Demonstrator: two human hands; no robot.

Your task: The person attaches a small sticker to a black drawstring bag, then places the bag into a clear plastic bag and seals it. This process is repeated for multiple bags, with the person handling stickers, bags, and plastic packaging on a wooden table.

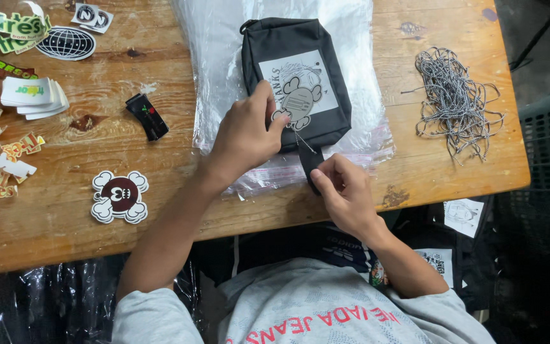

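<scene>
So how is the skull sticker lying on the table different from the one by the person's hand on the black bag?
The skull sticker on the table is dark brown with white bones; the tag on the black pouch is a pale grey tag. The brown one lies alone on bare wood, untouched; the grey one rests on the pouch's white label, with the left hand touching it. The brown one looks bigger. Both share a rounded skull-and-crossbones shape.

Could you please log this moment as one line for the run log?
left hand: holds tag on black pouch | right hand: pinches strap | pouch on plastic bag | cord pile right
</scene>
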